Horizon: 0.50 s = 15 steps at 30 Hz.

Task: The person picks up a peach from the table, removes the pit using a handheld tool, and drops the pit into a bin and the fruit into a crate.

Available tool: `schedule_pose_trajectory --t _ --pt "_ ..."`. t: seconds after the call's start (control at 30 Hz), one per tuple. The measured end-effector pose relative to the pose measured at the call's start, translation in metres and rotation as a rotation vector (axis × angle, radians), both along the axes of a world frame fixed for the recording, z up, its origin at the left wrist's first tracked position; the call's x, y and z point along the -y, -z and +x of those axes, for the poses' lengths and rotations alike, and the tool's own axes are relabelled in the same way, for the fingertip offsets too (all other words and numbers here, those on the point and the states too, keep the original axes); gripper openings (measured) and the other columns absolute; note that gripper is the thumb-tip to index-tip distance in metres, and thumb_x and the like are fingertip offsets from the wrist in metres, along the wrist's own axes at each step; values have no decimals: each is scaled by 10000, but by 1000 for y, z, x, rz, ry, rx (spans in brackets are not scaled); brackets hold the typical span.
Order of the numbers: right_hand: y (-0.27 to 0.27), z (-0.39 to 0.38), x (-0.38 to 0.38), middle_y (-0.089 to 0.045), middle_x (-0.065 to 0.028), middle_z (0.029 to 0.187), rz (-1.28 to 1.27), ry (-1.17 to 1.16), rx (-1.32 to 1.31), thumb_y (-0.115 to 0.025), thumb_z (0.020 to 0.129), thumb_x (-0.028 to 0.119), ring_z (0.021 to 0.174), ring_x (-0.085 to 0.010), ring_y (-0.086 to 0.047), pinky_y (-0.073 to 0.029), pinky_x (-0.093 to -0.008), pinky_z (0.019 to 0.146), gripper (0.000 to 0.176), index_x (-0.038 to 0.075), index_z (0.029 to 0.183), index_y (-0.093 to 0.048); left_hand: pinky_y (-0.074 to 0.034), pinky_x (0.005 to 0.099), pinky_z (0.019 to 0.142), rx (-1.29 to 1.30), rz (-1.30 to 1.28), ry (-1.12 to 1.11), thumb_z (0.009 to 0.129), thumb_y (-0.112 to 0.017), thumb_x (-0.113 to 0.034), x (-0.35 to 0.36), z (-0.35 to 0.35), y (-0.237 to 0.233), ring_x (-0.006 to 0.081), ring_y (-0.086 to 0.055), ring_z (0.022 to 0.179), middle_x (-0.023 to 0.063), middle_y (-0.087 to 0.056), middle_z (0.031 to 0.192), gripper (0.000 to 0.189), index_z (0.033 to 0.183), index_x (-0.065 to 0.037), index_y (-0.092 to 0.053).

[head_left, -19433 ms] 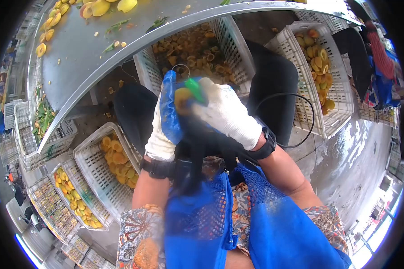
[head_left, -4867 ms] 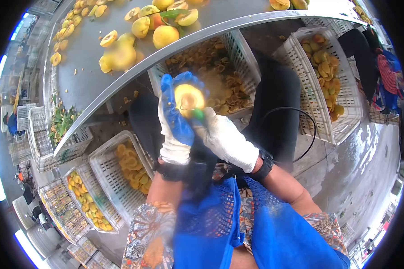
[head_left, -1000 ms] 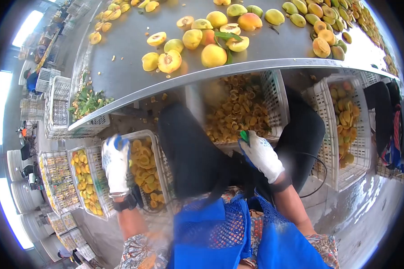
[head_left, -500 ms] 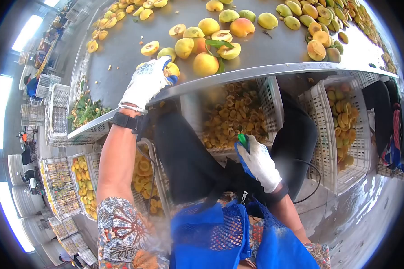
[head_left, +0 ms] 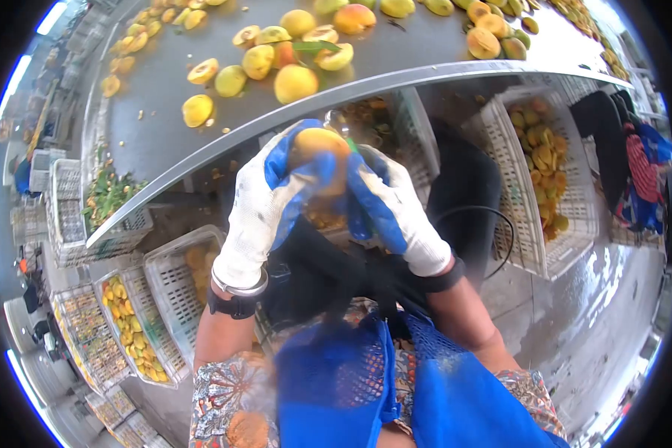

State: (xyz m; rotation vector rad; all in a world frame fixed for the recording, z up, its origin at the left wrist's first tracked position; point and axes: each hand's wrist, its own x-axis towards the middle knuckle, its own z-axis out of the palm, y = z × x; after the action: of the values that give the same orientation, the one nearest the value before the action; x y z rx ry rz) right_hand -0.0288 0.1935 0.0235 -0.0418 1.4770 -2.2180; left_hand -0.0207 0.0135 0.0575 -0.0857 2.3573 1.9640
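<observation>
Just below the table's front rim, my left hand [head_left: 272, 190], in a white glove with a blue palm, is closed around a yellow-orange peach [head_left: 318, 149]. Close beside it on the right, my right hand [head_left: 388, 198], gloved the same way, grips a green-handled tool [head_left: 353, 146]. A curved metal end of this tool shows at the peach's upper right; the rest is blurred or hidden by the fingers. Whole and halved peaches [head_left: 296, 84] lie on the grey metal table [head_left: 164, 112] beyond both hands.
The table's metal rim [head_left: 425, 73] crosses in front of me. A white crate [head_left: 511, 216] with fruit halves stands at the right. More crates [head_left: 164, 261] stand at the lower left. A black cable [head_left: 511, 231] loops by my right leg. Leaves [head_left: 112, 196] lie at the table's left corner.
My left hand has come back from the table with a peach. My right hand has risen with the tool to meet it. The view has shifted, so the table's fruit appears further left.
</observation>
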Motion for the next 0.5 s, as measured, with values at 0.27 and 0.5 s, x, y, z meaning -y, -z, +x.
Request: schedule_pose_trajectory --t 0.27,0.5 --pt "31 21 5 -661 -70 786 -43 168 128 -582 985 368 495 -66 -549 -435 -195 439 395 17 1165 -563 -524 313 808 -150 -569 25 962 -635 -211 -18 15 45 195 -662 924 154 -677 1094 510 1411 -29 -474" --pt "67 33 16 -632 -55 718 88 317 -266 -572 998 306 471 -85 -530 -415 -227 422 266 60 1100 -574 -535 403 850 -325 -734 -53 952 -594 -135 -42 16 57 406 -652 996 231 -641 1175 477 1412 -70 -487"
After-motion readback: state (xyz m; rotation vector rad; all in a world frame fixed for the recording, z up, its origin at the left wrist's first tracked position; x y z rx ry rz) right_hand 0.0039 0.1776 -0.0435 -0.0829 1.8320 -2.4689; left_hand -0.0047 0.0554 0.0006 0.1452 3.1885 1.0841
